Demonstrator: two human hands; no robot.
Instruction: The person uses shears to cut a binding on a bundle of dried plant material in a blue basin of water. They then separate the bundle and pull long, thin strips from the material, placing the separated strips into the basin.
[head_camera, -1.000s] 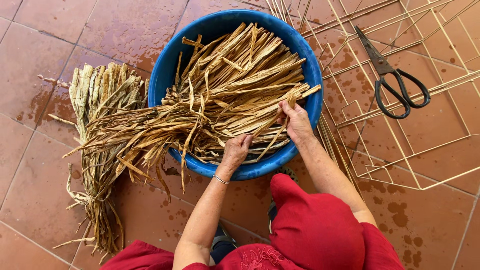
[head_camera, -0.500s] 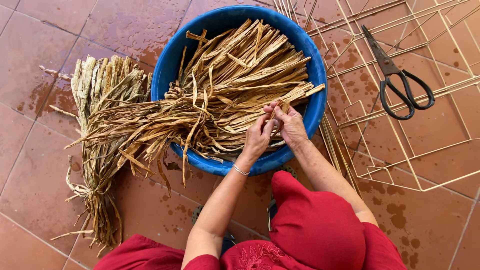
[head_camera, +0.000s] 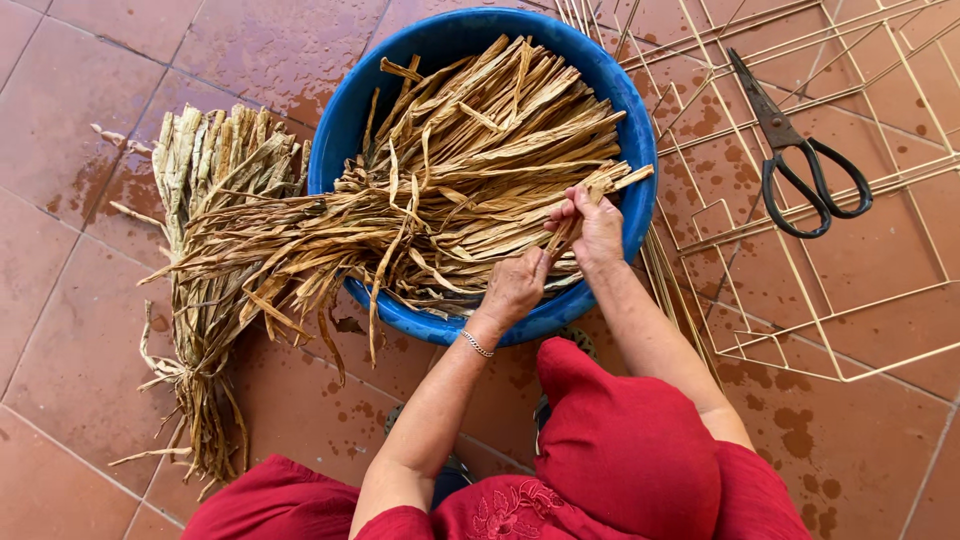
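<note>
Head view: black scissors (head_camera: 800, 165) lie on a gold wire frame (head_camera: 850, 290) right of the blue basin (head_camera: 345, 130); a second leaf bundle (head_camera: 205, 270) rests on the wet tiled floor (head_camera: 70, 210). The dried leaf strips (head_camera: 450, 190) fill the basin, hiding its bottom. The left hand (head_camera: 515, 288) and right hand (head_camera: 598, 228) each pinch one strip (head_camera: 565, 235) at the basin's near rim. A second ago, both hands lay apart, flat on the pile.
</note>
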